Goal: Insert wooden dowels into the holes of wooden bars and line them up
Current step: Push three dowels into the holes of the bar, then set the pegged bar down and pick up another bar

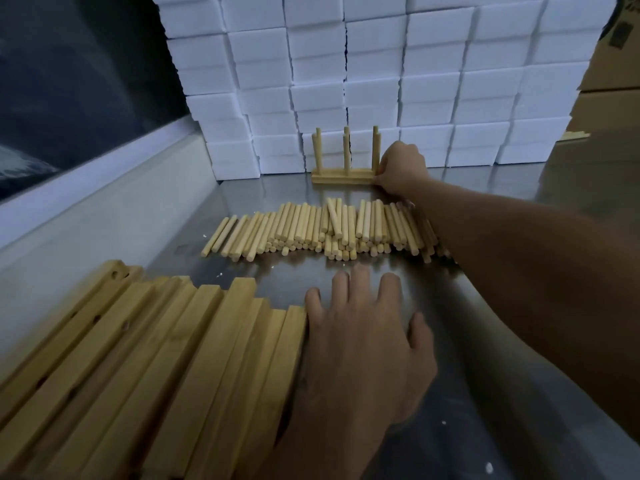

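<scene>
- left hand [360, 344]: bare, no glove, ring or watch that I can spot; short nails as far as the blur lets me tell
- right hand [401, 168]: bare too, nothing worn
- both forearms are uncovered right up to the frame edge, so no sleeve or cuff shows anywhere

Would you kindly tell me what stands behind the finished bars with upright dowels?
A wall of stacked white foam blocks rises behind the finished bars. The right hand covers their right end.
</scene>
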The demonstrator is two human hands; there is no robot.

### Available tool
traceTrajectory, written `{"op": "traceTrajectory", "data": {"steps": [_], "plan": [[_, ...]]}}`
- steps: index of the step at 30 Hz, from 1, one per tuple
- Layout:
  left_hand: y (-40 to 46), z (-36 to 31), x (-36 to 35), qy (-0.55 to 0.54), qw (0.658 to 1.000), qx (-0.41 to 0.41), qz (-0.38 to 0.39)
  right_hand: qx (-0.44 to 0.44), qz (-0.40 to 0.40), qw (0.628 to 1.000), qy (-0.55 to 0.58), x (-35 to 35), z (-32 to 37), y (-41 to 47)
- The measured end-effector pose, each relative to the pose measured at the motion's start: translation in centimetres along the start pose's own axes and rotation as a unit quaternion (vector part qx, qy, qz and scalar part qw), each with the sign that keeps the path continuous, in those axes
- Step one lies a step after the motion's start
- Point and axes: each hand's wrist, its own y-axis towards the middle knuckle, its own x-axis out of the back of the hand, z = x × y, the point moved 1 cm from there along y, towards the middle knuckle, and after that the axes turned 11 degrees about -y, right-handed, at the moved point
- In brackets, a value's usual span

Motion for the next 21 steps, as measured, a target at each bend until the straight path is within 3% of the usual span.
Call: {"op": "traceTrajectory", "data": {"steps": [12, 21], "plan": [[-0.1, 0.0, 0.1, 0.004, 1.000, 0.008, 0.016, 0.018, 0.080, 0.996, -0.043, 0.6, 1.2, -1.1], [-0.1, 0.1, 0.2, -0.008, 1.000, 0.000, 0.011, 0.049, 0.026, 0.997, -0.056, 2.2, 1.2, -2.5]]}}
